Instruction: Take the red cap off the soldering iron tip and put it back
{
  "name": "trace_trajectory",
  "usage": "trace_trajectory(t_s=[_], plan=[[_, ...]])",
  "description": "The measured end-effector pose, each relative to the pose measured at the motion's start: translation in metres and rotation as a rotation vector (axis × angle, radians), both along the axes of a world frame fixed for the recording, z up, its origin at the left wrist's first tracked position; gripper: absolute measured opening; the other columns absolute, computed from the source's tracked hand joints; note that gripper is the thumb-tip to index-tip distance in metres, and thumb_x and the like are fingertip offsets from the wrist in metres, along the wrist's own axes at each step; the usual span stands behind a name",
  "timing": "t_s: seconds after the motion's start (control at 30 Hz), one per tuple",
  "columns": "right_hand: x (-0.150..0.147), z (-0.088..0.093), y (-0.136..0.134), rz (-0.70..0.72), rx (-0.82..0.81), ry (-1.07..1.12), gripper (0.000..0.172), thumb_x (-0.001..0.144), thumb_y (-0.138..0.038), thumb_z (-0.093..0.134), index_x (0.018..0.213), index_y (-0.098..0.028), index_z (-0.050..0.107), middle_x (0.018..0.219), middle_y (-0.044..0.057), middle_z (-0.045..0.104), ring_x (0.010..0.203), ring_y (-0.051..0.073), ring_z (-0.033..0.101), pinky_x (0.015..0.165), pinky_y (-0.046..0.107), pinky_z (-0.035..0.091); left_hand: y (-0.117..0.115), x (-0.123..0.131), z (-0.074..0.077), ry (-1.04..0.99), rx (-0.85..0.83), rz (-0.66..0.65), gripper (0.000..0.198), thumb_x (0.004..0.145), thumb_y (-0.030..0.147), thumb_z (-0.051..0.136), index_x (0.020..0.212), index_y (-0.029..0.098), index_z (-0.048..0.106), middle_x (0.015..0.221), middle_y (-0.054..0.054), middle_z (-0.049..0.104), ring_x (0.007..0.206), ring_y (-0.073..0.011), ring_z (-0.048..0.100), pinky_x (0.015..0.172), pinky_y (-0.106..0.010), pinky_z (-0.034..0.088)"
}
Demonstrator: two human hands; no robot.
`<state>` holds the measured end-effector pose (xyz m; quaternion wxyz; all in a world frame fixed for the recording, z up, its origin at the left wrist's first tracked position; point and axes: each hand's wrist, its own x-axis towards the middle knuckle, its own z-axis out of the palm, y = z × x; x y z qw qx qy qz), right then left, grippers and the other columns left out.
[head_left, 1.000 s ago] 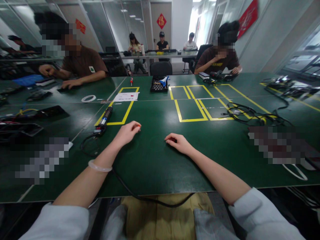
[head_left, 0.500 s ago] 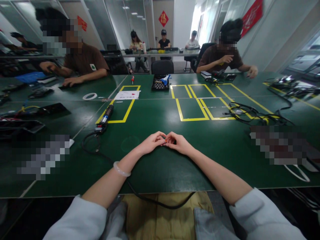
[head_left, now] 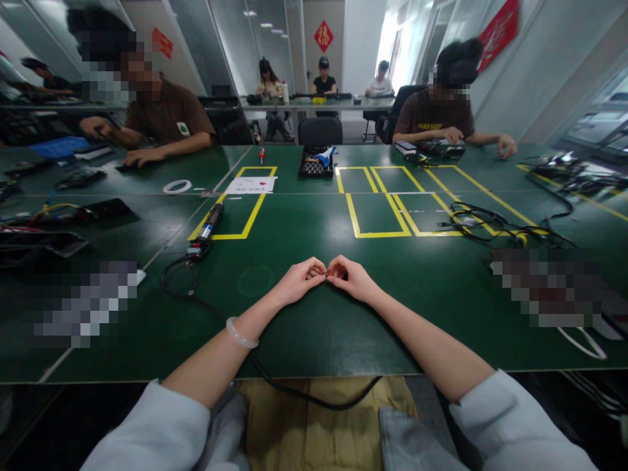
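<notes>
My left hand (head_left: 303, 280) and my right hand (head_left: 351, 279) meet fingertip to fingertip above the green table (head_left: 304, 333), near its middle. Both are closed in a pinch around a tiny reddish-orange thing (head_left: 329, 273) that is mostly covered by the fingers and too small to name. A pale bangle (head_left: 241, 333) circles my left wrist. Left of my hands, a black cylindrical tool (head_left: 211, 223) lies on yellow tape, and its dark cable runs under my left forearm.
Tangled black cables (head_left: 483, 219) lie at the right. A black tray (head_left: 315, 162) with a blue item, a white tape roll (head_left: 177, 187) and a paper sheet (head_left: 252, 185) are farther back. Two people sit across the table.
My hands have barely shifted and still meet at the small thing. Across the table, the right-hand person's raised hand has come down onto a dark device.
</notes>
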<state>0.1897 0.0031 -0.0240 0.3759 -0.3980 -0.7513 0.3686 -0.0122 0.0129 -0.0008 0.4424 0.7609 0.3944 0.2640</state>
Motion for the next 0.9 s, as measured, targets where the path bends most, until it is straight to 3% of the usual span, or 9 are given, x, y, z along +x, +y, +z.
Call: trace_trajectory(t_s=[0.17, 0.3, 0.5, 0.73, 0.9], plan=[[0.001, -0.002, 0.004, -0.007, -0.1, 0.111, 0.02, 0.084, -0.037, 0.06, 0.087, -0.017, 0.057, 0.074, 0.0, 0.06, 0.065, 0.011, 0.054, 0.062, 0.025, 0.044, -0.003, 0.001, 0.001, -0.002, 0.03, -0.014, 0.03, 0.087, 0.039, 0.055, 0.109, 0.018, 0.054, 0.095, -0.005, 0.067, 0.082, -0.015, 0.065, 0.077, -0.028, 0.05], [0.001, -0.005, 0.008, -0.016, -0.193, 0.23, 0.027, 0.083, -0.043, 0.062, 0.084, -0.017, 0.056, 0.072, 0.0, 0.061, 0.063, 0.012, 0.057, 0.062, 0.025, 0.046, -0.009, 0.003, 0.005, 0.09, 0.171, 0.003, 0.03, 0.084, 0.035, 0.061, 0.11, 0.021, 0.054, 0.099, -0.004, 0.068, 0.085, -0.0158, 0.065, 0.08, -0.028, 0.05], [0.0, -0.004, 0.008, 0.008, -0.255, 0.282, 0.03, 0.084, -0.046, 0.059, 0.08, -0.016, 0.055, 0.066, 0.001, 0.063, 0.06, 0.012, 0.057, 0.062, 0.026, 0.046, -0.014, 0.006, 0.009, 0.21, 0.323, 0.01, 0.02, 0.092, 0.035, 0.049, 0.106, 0.023, 0.055, 0.1, -0.003, 0.069, 0.092, -0.0173, 0.066, 0.085, -0.029, 0.049], [-0.001, -0.007, 0.006, 0.026, -0.199, 0.284, 0.031, 0.079, -0.04, 0.069, 0.094, -0.018, 0.054, 0.076, -0.001, 0.06, 0.061, 0.01, 0.053, 0.058, 0.023, 0.043, -0.011, 0.004, 0.008, 0.179, 0.313, 0.053, 0.024, 0.092, 0.04, 0.048, 0.105, 0.022, 0.056, 0.096, -0.001, 0.071, 0.088, -0.0161, 0.067, 0.08, -0.026, 0.049], [0.0, -0.003, 0.004, 0.038, -0.171, 0.195, 0.024, 0.08, -0.037, 0.066, 0.091, -0.018, 0.056, 0.072, -0.002, 0.059, 0.06, 0.01, 0.051, 0.058, 0.023, 0.042, -0.011, 0.001, 0.008, 0.189, 0.276, 0.061, 0.028, 0.092, 0.044, 0.048, 0.104, 0.022, 0.058, 0.094, -0.002, 0.072, 0.087, -0.0165, 0.068, 0.078, -0.026, 0.049]])
